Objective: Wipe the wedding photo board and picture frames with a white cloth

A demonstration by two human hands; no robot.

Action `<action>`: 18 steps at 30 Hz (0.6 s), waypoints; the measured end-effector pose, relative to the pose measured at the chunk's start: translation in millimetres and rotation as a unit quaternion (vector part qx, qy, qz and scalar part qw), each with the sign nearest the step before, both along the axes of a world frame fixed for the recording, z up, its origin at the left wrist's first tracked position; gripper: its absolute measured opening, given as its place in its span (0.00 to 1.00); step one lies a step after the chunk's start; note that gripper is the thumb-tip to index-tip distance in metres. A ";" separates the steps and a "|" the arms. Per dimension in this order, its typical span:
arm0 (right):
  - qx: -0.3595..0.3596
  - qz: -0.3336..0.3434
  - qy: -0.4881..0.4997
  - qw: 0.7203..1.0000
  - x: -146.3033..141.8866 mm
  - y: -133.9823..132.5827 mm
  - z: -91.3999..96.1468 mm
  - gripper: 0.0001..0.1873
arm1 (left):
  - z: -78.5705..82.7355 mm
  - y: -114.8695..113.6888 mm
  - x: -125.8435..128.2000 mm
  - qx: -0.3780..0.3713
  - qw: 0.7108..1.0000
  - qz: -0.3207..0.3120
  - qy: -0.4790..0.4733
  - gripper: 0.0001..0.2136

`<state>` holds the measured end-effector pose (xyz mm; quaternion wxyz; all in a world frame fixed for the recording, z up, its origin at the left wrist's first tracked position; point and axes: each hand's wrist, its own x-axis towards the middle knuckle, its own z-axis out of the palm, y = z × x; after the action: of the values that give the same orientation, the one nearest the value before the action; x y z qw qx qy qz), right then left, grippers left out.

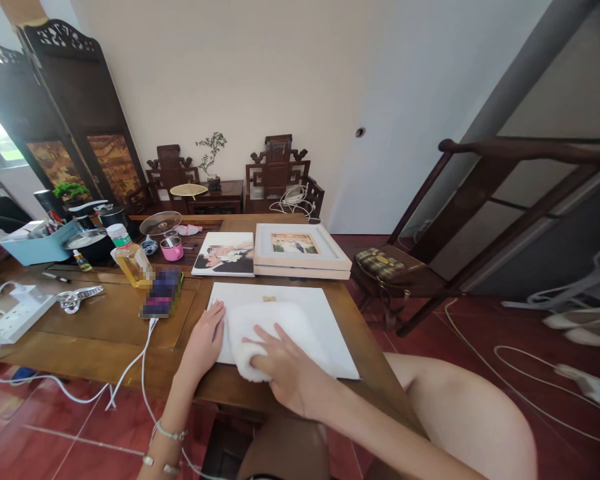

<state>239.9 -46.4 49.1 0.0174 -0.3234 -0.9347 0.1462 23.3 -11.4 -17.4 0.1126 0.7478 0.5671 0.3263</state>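
A white board (325,320), the back of a frame with a small hanger near its far edge, lies flat on the wooden table (105,333). My right hand (280,370) presses a white cloth (260,327) down on it, fingers curled over the cloth's near end. My left hand (205,340) rests flat on the board's left edge, fingers stretched out. Beyond the board lie a light wooden picture frame (300,250) and a photo canvas (225,255).
A phone (161,301) on a white cable, an oil bottle (130,260), a pink cup (172,249), a small fan (160,223), a power strip (15,313) and a blue tray (37,245) crowd the table's left. A wooden chair (400,267) stands right; cables lie on the red floor.
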 end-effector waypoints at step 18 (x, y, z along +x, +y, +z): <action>0.070 0.101 0.027 0.992 -30.9 -8.4 -6.9 0.18 | 25.5 -7.2 -3.7 -0.030 0.979 0.011 -0.201 0.25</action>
<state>209.0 -54.8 42.2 0.0504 -0.2215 -0.9697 0.0903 19.7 -18.6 8.1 0.2431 0.6572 0.5505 0.4539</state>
